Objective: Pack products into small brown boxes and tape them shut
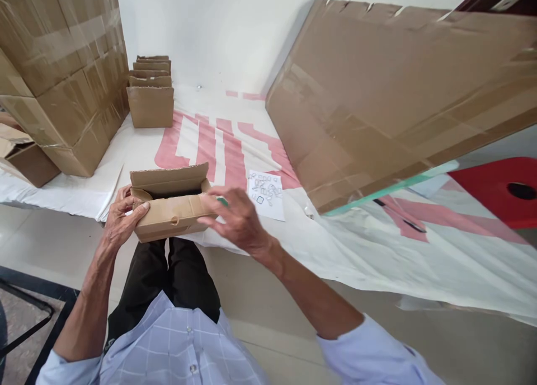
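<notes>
A small brown cardboard box [174,217] sits at the near edge of the cloth-covered table, its long back flap standing up and its inside dark. My left hand [123,216] grips the box's left end, thumb on the front top edge and fingers behind. At the right end is my right hand [237,220], slightly blurred, its fingers bent and apart against or just over the box corner. A small green patch [222,201] shows between those fingers; I cannot make out what it is. Just right of this hand lies a white sheet with small drawings [268,195].
Taped cartons [62,77] are stacked at the left, with an open box [27,155] beside them. Several open small boxes [150,106] stand in a row near the wall. A large cardboard panel [398,94] leans at the right, near a red object [495,183] and a dark pen-like item [414,226].
</notes>
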Demonstrator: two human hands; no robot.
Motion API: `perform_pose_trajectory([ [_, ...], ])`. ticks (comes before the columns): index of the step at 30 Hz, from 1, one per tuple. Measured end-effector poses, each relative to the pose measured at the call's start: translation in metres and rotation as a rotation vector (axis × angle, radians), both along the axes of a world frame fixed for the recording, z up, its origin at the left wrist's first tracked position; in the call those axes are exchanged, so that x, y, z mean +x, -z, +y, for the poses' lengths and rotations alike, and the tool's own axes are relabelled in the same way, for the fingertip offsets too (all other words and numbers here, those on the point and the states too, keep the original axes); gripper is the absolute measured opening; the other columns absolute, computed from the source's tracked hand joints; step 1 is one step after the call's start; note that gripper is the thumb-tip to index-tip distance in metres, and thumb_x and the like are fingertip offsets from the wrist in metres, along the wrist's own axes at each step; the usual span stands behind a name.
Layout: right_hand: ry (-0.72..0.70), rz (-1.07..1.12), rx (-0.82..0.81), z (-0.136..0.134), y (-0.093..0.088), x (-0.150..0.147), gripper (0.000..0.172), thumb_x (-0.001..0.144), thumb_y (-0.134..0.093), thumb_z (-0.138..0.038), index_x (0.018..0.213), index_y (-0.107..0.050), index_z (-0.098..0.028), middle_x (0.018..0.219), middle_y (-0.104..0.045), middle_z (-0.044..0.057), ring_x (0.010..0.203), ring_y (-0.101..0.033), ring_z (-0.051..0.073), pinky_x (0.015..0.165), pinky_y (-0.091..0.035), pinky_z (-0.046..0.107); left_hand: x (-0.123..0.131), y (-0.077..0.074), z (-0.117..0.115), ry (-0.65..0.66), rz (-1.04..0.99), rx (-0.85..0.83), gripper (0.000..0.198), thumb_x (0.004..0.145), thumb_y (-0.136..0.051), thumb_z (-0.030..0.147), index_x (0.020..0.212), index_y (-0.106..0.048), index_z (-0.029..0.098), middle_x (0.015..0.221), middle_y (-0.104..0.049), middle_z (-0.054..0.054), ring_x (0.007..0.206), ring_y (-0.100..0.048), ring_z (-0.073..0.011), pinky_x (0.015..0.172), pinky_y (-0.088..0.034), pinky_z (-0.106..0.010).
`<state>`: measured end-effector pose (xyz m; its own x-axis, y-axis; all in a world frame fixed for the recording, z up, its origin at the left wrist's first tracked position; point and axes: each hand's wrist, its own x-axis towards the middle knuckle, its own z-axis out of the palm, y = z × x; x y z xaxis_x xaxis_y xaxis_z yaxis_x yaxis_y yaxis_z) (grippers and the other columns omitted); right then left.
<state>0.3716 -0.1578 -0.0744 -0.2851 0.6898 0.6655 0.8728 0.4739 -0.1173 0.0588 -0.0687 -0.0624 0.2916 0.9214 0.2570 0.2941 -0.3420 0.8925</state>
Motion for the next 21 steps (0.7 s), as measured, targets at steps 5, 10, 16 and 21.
perform_pose_trajectory([
  [5, -0.226, -0.068, -0.009, 0.012, -0.007, -0.063, 0.015, 0.104, -0.068, -0.023, 0.112, -0.080, -0.027, 0.100, -0.074, 0.006, 0.096, -0.064, 0.022, 0.091, -0.052, 0.039, -0.001, 0.000, -0.001, 0.017, -0.011, -0.007, 0.042, 0.088, -0.078, 0.065, 0.078, -0.075, 0.024, 0.153, -0.059, -0.009, 0.150, -0.051, -0.0347, 0.121, -0.050, -0.047],
  [10, -0.295, 0.334, 0.007, -0.004, -0.015, -0.068, 0.025, 0.108, -0.058, -0.017, 0.094, -0.078, -0.022, 0.087, -0.075, 0.005, 0.081, -0.067, 0.018, 0.076, -0.055, 0.032, 0.001, 0.000, -0.002, 0.020, -0.006, -0.001, 0.042, 0.089, -0.076, 0.063, 0.077, -0.073, 0.023, 0.152, -0.059, -0.009, 0.149, -0.052, -0.0340, 0.118, -0.052, -0.044],
  [16, -0.224, 0.098, -0.633, -0.068, -0.001, -0.032, 0.040, 0.110, -0.059, -0.035, 0.074, -0.074, -0.024, 0.063, -0.064, -0.001, 0.056, -0.059, 0.014, 0.061, -0.045, 0.028, -0.001, -0.001, 0.000, 0.030, -0.013, -0.016, 0.049, 0.092, -0.069, 0.070, 0.082, -0.075, 0.023, 0.148, -0.064, -0.010, 0.148, -0.052, -0.0355, 0.114, -0.055, -0.046],
  [21, 0.091, -0.293, -0.702, -0.108, 0.043, 0.007, 0.039, 0.105, -0.057, -0.021, 0.069, -0.070, -0.023, 0.066, -0.066, 0.003, 0.066, -0.067, 0.020, 0.065, -0.048, 0.030, -0.009, -0.001, 0.005, 0.038, -0.098, -0.057, 0.056, 0.096, -0.061, 0.075, 0.089, -0.080, 0.023, 0.138, -0.072, -0.012, 0.149, -0.053, -0.0365, 0.120, -0.050, -0.049],
])
